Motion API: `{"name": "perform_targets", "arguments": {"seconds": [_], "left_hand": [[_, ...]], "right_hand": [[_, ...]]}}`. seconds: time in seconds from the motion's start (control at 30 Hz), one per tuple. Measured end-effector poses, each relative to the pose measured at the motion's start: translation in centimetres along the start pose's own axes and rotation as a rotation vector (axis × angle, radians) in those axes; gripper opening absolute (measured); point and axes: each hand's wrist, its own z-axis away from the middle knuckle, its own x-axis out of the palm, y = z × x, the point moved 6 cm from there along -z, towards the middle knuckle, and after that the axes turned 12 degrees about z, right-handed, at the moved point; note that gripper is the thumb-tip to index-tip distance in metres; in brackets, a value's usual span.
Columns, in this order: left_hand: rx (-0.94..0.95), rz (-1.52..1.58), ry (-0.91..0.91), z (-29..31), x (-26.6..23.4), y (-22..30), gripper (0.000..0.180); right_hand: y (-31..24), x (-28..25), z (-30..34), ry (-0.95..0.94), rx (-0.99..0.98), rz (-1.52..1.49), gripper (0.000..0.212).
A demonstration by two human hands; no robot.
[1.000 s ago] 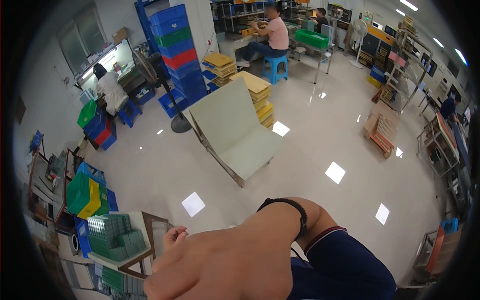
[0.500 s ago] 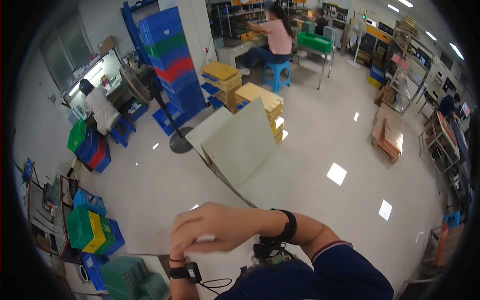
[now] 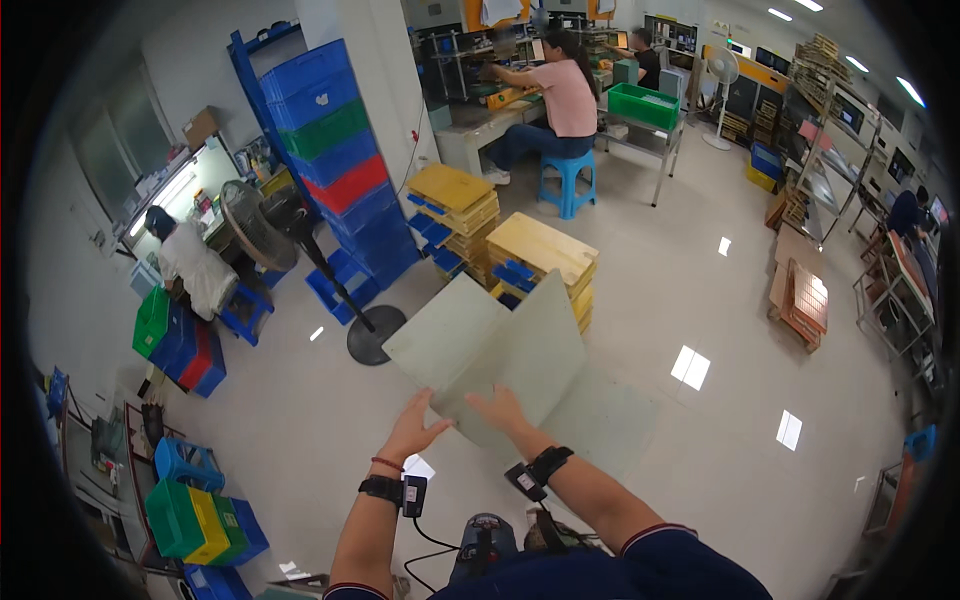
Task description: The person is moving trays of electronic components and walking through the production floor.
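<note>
Two pale grey-green boards stand at an angle to each other in front of me, a left board (image 3: pixel 450 325) and a right board (image 3: pixel 530 365). My left hand (image 3: pixel 410 428) is at the lower left edge of the boards, thumb and fingers apart; whether it touches the edge I cannot tell. In front of the right board, my right hand (image 3: pixel 500 408) has its thumb and fingers spread and holds nothing. A black strap with a small box (image 3: pixel 413 495) is on my left wrist, and a similar strapped box (image 3: pixel 527 481) is on my right.
Just beyond the boards are stacks of yellow trays (image 3: pixel 545 245). A black pedestal fan (image 3: pixel 375 335) stands to their left, beside tall stacked crates (image 3: pixel 335 150). Several crates (image 3: pixel 205 525) sit at the near left. A person in pink (image 3: pixel 570 100) sits on a blue stool (image 3: pixel 568 185).
My hands have parted from their crossed position near my body and reached forward to the boards. The view has shifted, so the room sits lower in it.
</note>
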Motion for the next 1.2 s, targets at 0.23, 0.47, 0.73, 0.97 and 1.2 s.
{"name": "perform_targets", "arguments": {"seconds": [0.23, 0.47, 0.73, 0.97, 1.2], "left_hand": [[-0.227, 0.001, -0.549, -5.7, 4.3, -5.0, 0.064], [0.013, 0.225, -0.841, -6.2, 4.4, -5.3, 0.076], [-0.008, 0.223, -1.057, -6.6, 4.6, -4.8, 0.076], [0.181, 0.16, -1.217, -4.0, 6.6, -2.7, 0.074], [0.38, 0.283, -1.338, 0.7, 10.3, 3.3, 0.06]], "right_hand": [[-2.2, 2.1, -3.4, 0.016, 0.272, -0.062, 0.1], [-3.1, 4.7, -3.0, 0.255, 0.564, -0.06, 0.101], [-3.0, 3.4, -1.8, 0.524, 0.56, -0.032, 0.074], [-1.9, 1.7, 3.1, 0.458, 0.647, -0.073, 0.071], [1.9, -1.1, 11.7, 0.54, 0.707, 0.004, 0.069]]}}
